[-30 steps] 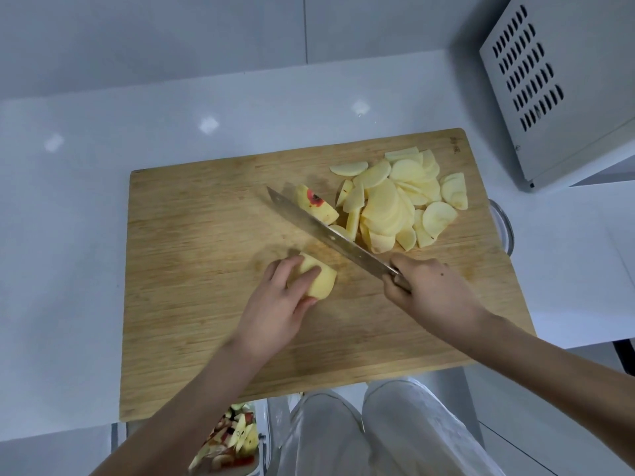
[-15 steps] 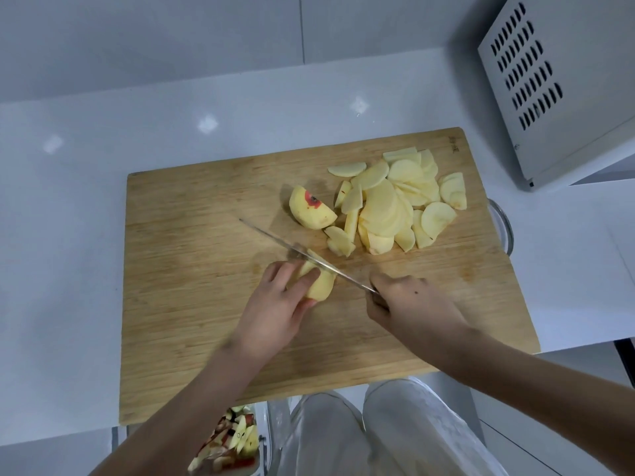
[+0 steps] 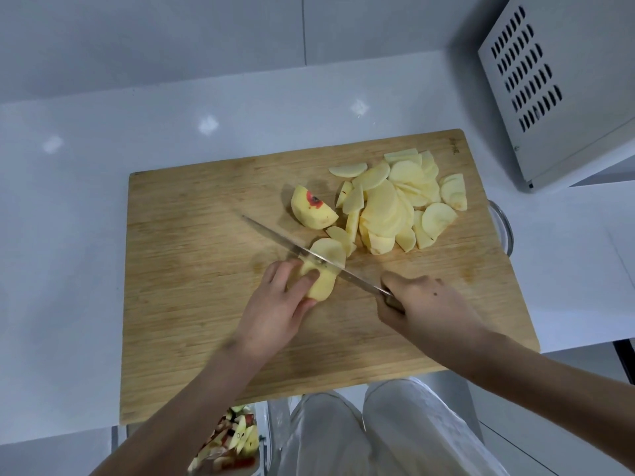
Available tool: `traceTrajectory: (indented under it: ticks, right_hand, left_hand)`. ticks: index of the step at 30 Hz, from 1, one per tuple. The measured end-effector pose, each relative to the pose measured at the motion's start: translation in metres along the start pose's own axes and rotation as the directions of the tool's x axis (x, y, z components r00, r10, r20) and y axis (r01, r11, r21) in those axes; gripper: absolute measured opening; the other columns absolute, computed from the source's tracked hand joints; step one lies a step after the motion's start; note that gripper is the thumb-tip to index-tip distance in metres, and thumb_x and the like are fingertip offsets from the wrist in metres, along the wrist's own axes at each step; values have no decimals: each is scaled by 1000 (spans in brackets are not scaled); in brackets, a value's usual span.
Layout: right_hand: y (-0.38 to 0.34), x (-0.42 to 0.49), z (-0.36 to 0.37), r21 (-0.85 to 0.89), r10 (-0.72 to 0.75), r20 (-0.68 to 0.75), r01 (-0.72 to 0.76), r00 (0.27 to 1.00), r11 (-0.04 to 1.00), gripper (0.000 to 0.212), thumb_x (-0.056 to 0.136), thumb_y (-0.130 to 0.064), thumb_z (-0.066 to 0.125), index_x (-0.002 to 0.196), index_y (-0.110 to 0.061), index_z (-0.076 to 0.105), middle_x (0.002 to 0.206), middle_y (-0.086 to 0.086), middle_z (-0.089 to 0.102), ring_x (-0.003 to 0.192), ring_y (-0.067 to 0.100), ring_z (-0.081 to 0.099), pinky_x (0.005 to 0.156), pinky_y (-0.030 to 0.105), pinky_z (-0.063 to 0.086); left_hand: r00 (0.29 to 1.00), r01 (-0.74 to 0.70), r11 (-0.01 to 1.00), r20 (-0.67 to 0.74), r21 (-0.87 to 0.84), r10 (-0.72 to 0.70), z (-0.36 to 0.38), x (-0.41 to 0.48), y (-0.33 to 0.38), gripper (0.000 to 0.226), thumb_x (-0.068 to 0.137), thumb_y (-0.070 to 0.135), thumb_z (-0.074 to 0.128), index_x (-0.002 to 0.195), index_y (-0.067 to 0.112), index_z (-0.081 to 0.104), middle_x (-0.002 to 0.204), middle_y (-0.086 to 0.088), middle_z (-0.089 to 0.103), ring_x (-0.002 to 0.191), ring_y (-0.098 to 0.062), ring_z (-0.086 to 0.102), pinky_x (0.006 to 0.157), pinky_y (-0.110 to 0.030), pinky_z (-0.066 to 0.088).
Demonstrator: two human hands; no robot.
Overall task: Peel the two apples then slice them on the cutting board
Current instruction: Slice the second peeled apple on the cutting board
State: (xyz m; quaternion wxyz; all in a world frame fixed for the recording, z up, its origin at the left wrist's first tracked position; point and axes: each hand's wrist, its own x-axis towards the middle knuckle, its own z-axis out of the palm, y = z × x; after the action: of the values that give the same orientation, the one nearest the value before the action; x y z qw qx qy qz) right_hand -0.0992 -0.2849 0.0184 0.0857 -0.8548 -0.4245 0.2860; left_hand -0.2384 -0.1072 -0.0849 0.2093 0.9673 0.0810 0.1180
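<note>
Apple piece [image 3: 323, 285] is lying mid-way on the cutting board [image 3: 192, 269], the left hand [image 3: 278, 304] gripping it. The right hand [image 3: 422, 304] is gripping the knife [image 3: 271, 233], its blade crossing the piece. Slices [image 3: 395, 204] are lying just beyond.

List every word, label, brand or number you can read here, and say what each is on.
Nothing here can be read.
Cutting board: a small stamped mark near its far right corner, too blurred to read.
White vented appliance: no lettering visible.
</note>
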Motion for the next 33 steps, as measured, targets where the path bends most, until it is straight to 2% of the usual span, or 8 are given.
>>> traceTrajectory:
  ticks: [4, 8, 13, 16, 19, 24, 30, 33]
  right_hand:
    - [-1, 6, 1, -26, 9, 25, -8, 1000, 1000, 22, 94, -28, 43, 75, -19, 35, 57, -4, 42, 51, 15, 43, 47, 28, 29]
    - [-1, 23, 10, -42, 28, 85, -24, 996, 999, 34, 94, -26, 43, 66, -27, 24, 59, -7, 40, 50, 6, 36, 44, 21, 24]
    - [5, 26, 19, 31, 38, 40, -39, 998, 999, 29, 95, -26, 44, 69, -25, 30, 59, -7, 40, 50, 9, 36, 45, 22, 25]
    - [7, 13, 16, 108, 51, -13, -50, 999, 993, 30, 93, -24, 48, 68, -23, 31, 55, -4, 41, 50, 16, 39, 49, 28, 31]
    - [5, 1, 8, 100, 36, -28, -33, 999, 994, 27, 92, -26, 48, 70, -20, 34, 53, -2, 41, 49, 18, 39, 49, 32, 35]
    - [0, 0, 2, 21, 3, -1, -3, 1000, 1000, 21, 93, -28, 45, 76, -17, 39, 55, -2, 43, 50, 18, 42, 50, 30, 34]
    - [-2, 23, 21, -4, 11, 50, -11, 999, 1000, 35, 94, -26, 42, 66, -26, 23, 58, -6, 40, 48, 11, 37, 45, 25, 28]
    - [1, 31, 26, 31, 34, 42, -35, 999, 999, 36, 95, -26, 43, 65, -27, 22, 60, -6, 40, 53, 13, 39, 47, 24, 28]
  left_hand:
    - [1000, -11, 1000, -9, -14, 11, -1, 2, 0, 51, 66, 12, 84, 112, 7, 63, 119, -11, 45, 102, -28, 47, 73, -41, 56]
    - [1000, 8, 1000, 19, 10, -8, -3, 2, 2, 50, 64, 10, 86, 110, 6, 67, 117, -16, 56, 97, -36, 58, 73, -43, 57]
    - [999, 45, 999, 31, 2, -45, -3, -1, 1, 48, 68, 13, 84, 113, 7, 67, 118, -19, 56, 104, -36, 57, 76, -43, 58]
    - [999, 38, 999, 24, -7, -38, -2, -2, 1, 47, 69, 13, 83, 113, 8, 66, 116, -20, 56, 103, -34, 55, 74, -42, 58]
    - [1000, 16, 1000, 12, -6, -16, -2, -1, 1, 51, 69, 12, 83, 115, 11, 59, 115, -21, 57, 102, -33, 54, 72, -41, 58]
    - [1000, 2, 1000, -15, 0, -2, -1, -1, 1, 49, 67, 11, 84, 111, 6, 64, 112, -20, 57, 103, -28, 47, 71, -42, 58]
    - [999, -13, 1000, -39, -10, 13, 1, -1, 0, 48, 71, 14, 78, 115, 12, 58, 117, -14, 51, 102, -32, 52, 70, -42, 59]
    - [997, -14, 1000, -71, 19, 15, -1, -3, 1, 44, 72, 13, 77, 112, 10, 61, 113, -17, 57, 102, -31, 51, 68, -42, 59]
